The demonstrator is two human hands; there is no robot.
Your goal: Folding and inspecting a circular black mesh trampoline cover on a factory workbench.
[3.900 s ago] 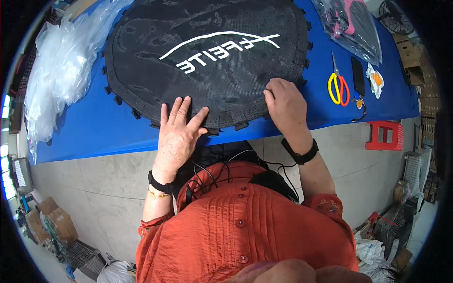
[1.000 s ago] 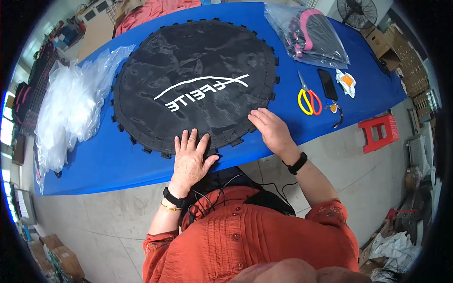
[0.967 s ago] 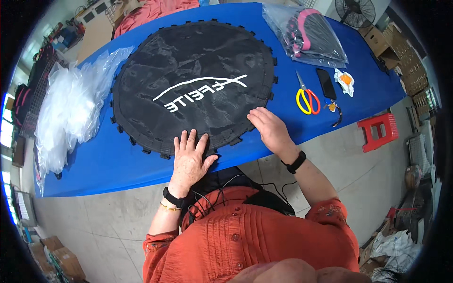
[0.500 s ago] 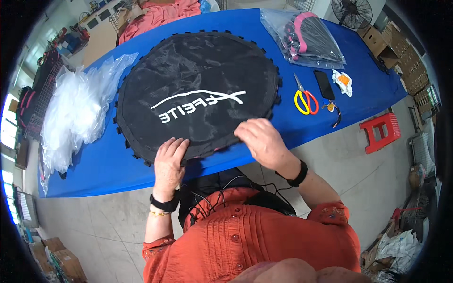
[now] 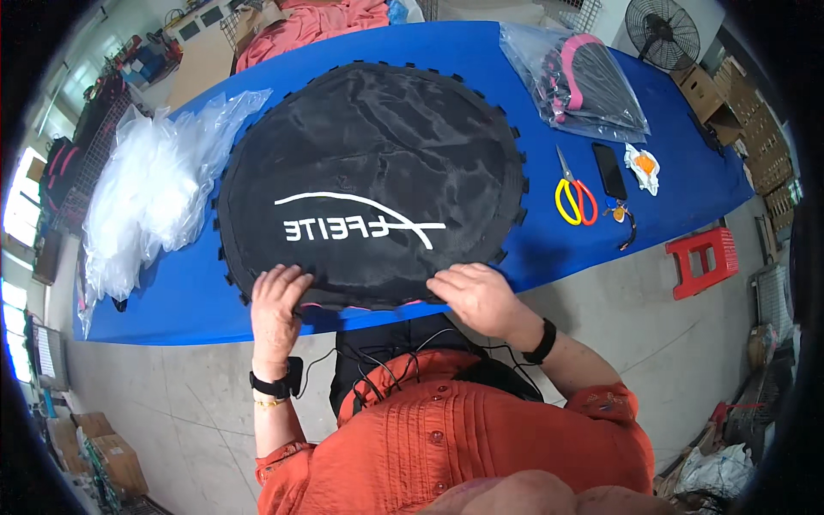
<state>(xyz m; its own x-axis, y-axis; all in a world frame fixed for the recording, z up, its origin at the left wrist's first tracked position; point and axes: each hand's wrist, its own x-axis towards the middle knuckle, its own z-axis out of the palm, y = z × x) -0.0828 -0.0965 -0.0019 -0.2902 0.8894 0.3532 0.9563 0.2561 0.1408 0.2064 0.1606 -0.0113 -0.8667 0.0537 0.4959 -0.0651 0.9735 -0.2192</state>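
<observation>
A round black mesh trampoline mat lies on the blue-covered table, small black tabs all round its rim. White lettering and a curved white line, upside down to me, mark its near half. My left hand grips the near-left edge, fingers on top and thumb out of sight beneath. At the near-right edge my right hand is closed over the rim with its fingers together. A bit of pink shows along the edge between my hands. Creases run across the mat's far half.
Crumpled clear plastic bags lie at left. On the right are scissors with red and yellow handles, a black phone, an orange item on white wrapping and a bagged black-and-pink bundle. A red stool stands beyond the table.
The mat has turned slightly clockwise, so its lettering now lies nearly level. My left hand has moved left along the rim; my right hand has come nearer to me.
</observation>
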